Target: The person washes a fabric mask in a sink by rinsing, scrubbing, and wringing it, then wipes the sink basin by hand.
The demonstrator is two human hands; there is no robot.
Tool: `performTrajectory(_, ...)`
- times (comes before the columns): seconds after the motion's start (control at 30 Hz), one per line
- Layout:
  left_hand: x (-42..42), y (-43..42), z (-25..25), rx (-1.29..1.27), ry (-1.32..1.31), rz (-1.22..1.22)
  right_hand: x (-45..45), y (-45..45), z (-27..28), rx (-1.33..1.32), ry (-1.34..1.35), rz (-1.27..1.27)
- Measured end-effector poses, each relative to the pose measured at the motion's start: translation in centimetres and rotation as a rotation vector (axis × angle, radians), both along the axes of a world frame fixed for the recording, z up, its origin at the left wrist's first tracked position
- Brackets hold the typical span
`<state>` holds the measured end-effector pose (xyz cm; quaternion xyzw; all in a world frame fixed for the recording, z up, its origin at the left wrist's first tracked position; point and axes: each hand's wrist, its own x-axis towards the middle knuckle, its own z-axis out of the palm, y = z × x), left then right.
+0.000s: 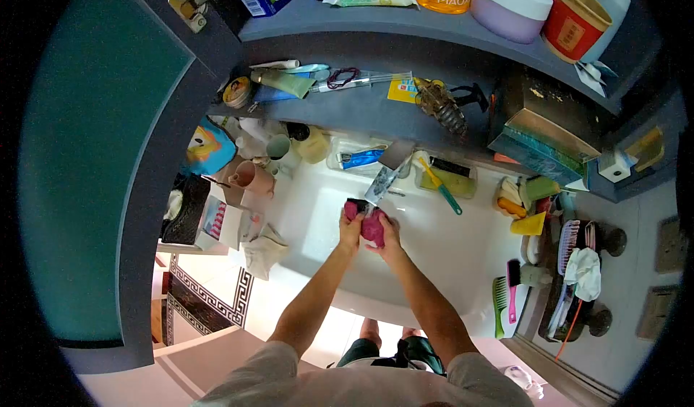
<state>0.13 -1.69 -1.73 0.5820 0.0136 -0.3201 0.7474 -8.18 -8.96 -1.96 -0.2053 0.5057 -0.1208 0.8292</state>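
Observation:
Both hands are over the white sink basin (318,212), beneath the chrome faucet (381,183). A crumpled dark pink cloth (372,228) is held between them. On its left side, my left hand (350,232) grips the cloth with bent fingers. My right hand (390,238) is closed around its right side. The cloth sits at the faucet's mouth, and a thin stream of water appears to fall onto it. Something small and dark shows at the top of the cloth, too small to make out.
A soap tray (455,181) holding a green-handled brush (441,186) lies behind the basin. Cups (253,178) and bottles crowd the left rim. Combs (500,302) and brushes lie on the right. A shelf (347,110) overhangs the back.

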Motion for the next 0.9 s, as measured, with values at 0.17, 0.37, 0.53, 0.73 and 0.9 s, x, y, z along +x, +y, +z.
performTrajectory(0.17,-0.6,0.9,-0.3,0.000,0.007,-0.118,2.1,-0.8,-0.7,0.129,-0.316,0.045)
performTrajectory(0.37,0.5,1.1,-0.2,-0.265,0.575,-0.073,2.1,3.3,2.1,-1.130,0.102,0.163)
performTrajectory(0.53,-0.8,0.0,1.5,-0.303,0.605,-0.154,2.4,2.2,3.8,-1.647,0.552,0.122)
performTrajectory(0.73,-0.6,-1.3,-0.8,-0.164,0.672,-0.061,2.5,0.3,1.3,-1.408,0.486,0.432)
performTrajectory(0.9,0.9,-1.7,-5.5,-0.077,0.572,-0.025,2.7,-0.8,0.8,-1.295,0.487,0.416)
